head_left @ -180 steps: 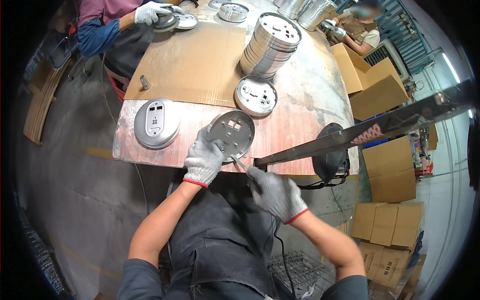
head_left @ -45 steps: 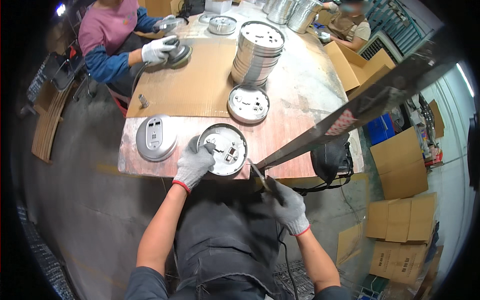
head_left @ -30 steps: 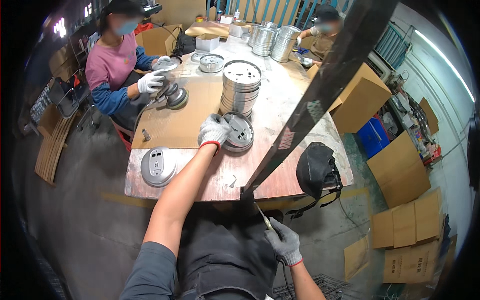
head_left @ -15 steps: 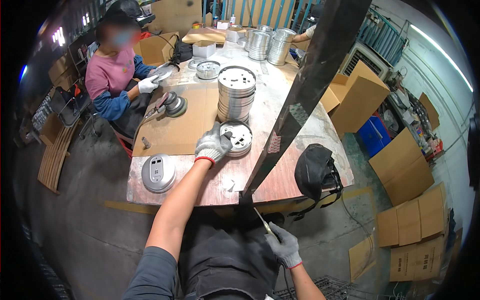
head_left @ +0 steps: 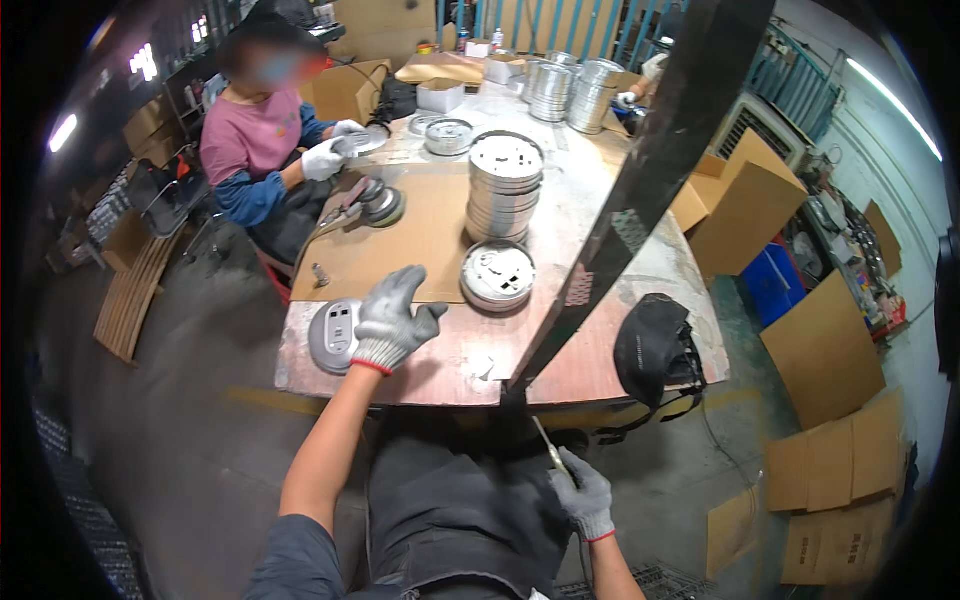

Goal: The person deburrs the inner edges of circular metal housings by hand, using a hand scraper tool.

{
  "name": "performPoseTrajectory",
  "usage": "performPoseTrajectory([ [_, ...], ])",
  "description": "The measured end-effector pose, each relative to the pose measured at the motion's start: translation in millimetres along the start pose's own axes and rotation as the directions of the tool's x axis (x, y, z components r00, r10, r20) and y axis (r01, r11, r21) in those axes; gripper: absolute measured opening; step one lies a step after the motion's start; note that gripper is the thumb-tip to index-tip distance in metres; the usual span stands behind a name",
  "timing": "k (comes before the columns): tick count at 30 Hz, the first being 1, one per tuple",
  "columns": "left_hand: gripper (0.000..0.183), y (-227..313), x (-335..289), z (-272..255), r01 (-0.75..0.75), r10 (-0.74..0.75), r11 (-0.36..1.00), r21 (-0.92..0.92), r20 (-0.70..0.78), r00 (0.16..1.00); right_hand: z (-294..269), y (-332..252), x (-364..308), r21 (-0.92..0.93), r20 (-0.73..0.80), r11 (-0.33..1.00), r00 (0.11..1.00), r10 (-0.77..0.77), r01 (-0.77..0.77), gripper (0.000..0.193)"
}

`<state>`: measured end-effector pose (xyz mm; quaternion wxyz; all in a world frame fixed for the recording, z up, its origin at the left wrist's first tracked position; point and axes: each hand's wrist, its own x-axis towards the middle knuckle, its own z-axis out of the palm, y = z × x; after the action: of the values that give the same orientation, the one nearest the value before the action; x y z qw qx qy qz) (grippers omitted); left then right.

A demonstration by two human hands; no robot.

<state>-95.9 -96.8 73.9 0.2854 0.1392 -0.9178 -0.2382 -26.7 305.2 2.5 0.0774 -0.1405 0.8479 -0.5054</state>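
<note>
My left hand (head_left: 392,318), in a grey knit glove with a red cuff, is open with its fingers apart. It hovers over the right side of a round grey metal housing (head_left: 326,338) with dark square slots, partly hiding it. To the right is a short pile of round metal housings (head_left: 498,272) with a white, perforated top face. Behind that pile rises a taller stack of such housings (head_left: 504,195). Low in front of my lap, off the table edge, my gloved right hand (head_left: 584,492) grips a slim, pointed tool (head_left: 548,444) with a pale shaft; its exact kind is unclear.
A dark metal post (head_left: 610,230) slants across the table's right half. Behind it lies a black bag (head_left: 655,345). On cardboard (head_left: 425,235) rests a round sander (head_left: 378,204). A co-worker (head_left: 255,145) at the left holds a metal disc. More stacked housings (head_left: 550,92) stand far back.
My left hand has let go of the short pile of housings and moved left, opening over the single grey housing. My right hand still holds the slim tool. The whole view has shifted slightly.
</note>
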Motion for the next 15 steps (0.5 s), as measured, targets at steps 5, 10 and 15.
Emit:
performPoseTrajectory([
  [5, 0.098, -5.6, -29.8, -70.2, 0.196, -0.338, 0.79, 0.581, 0.146, 0.93, 9.1, 10.9, 2.2, 0.084, 0.046, 0.994, 0.997, 0.066, -0.07, 0.044],
  [10, 0.1, -13.9, -32.2, -89.4, 0.252, -0.47, 0.778, 0.575, 0.266, 0.842, 20.0, -8.7, 12.5, -0.013, 0.116, 0.999, 0.993, -0.036, 0.038, 0.045],
  [15, 0.085, -36.4, -20.8, -113.3, 0.302, -0.458, 0.864, 0.403, 0.383, 0.802, 24.9, -18.6, 15.6, 0.048, 0.114, 0.999, 0.993, -0.031, 0.026, 0.044],
])
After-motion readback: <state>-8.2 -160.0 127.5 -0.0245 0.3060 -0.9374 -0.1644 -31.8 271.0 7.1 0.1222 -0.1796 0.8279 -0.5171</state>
